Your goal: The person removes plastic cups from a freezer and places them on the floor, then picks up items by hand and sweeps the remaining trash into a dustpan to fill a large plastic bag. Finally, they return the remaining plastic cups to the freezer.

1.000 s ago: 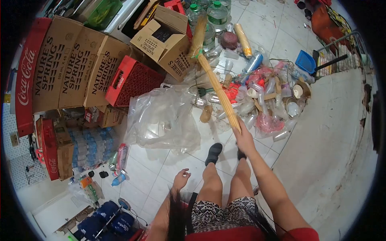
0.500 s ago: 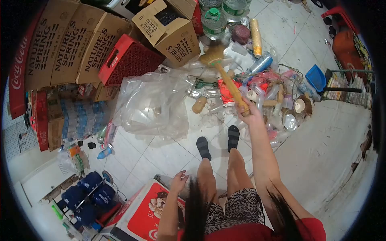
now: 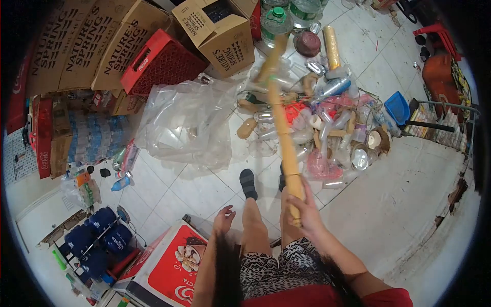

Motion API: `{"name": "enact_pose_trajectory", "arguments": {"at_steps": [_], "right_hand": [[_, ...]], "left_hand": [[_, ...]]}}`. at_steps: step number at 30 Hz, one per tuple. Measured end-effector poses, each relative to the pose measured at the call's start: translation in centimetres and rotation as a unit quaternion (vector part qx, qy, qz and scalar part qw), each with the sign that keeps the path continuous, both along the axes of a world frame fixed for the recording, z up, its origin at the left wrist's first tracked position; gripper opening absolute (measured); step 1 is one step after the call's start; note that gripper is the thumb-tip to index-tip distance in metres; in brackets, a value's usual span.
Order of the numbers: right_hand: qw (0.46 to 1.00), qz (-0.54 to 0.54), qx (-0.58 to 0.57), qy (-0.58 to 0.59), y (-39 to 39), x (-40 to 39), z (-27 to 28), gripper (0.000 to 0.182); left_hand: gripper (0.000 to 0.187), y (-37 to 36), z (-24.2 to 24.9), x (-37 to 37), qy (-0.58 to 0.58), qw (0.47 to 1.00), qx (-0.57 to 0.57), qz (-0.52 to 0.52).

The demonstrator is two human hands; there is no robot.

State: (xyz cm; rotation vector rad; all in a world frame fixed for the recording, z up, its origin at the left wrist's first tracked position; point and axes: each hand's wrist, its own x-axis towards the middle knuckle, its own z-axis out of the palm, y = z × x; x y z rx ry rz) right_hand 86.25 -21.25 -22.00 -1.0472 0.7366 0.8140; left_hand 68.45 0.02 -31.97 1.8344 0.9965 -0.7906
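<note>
My right hand (image 3: 306,207) is wrapped round the lower end of a long yellow broom handle (image 3: 285,138). The broom's blurred head (image 3: 272,61) is over the far side of a litter pile, near a large bottle with a green cap (image 3: 276,23). Plastic bottles, cups, red and pink plastic (image 3: 323,166) and a can (image 3: 359,159) make up the pile on the tiles. My left hand (image 3: 223,219) hangs beside my leg with its fingers apart, holding nothing. A crumpled clear plastic sheet (image 3: 186,128) lies left of the pile.
Cardboard boxes (image 3: 225,43) and a red crate (image 3: 161,66) stand at the upper left. A blue dustpan (image 3: 397,107) is right of the pile. A red-topped freezer (image 3: 176,261) stands at lower left, near dark blue jugs (image 3: 102,217). A low white slab (image 3: 394,194) is at right.
My right hand has moved back toward my body, bringing the broom handle nearer and more upright in view. The pink plastic is now more exposed. My left hand stays low and empty.
</note>
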Motion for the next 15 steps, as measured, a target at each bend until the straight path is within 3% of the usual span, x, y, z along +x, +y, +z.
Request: {"name": "enact_pose_trajectory", "arguments": {"at_steps": [2,4,7,10,15], "right_hand": [[0.996,0.078,0.026,0.025,2.6,1.5,-1.5,0.056],[0.995,0.058,0.025,0.071,5.7,4.4,-4.9,0.054],[0.991,-0.037,0.066,0.108,7.2,8.5,-13.4,0.026],[0.959,-0.112,0.173,0.193,3.5,9.8,-14.2,0.014],[0.986,-0.14,-0.057,0.07,0.7,5.5,-9.5,0.019]], "left_hand": [[0.035,0.0,0.0,-0.8,0.001,0.999,-0.007,-0.033],[0.036,0.0,-0.1,-1.4,-0.001,0.999,-0.002,-0.032],[0.035,0.5,-0.6,-2.6,0.02,1.0,-0.005,-0.013],[0.034,1.8,-0.9,-3.6,-0.008,1.0,0.001,-0.002],[0.033,3.3,-0.7,-3.2,-0.024,1.0,0.016,-0.005]]}}
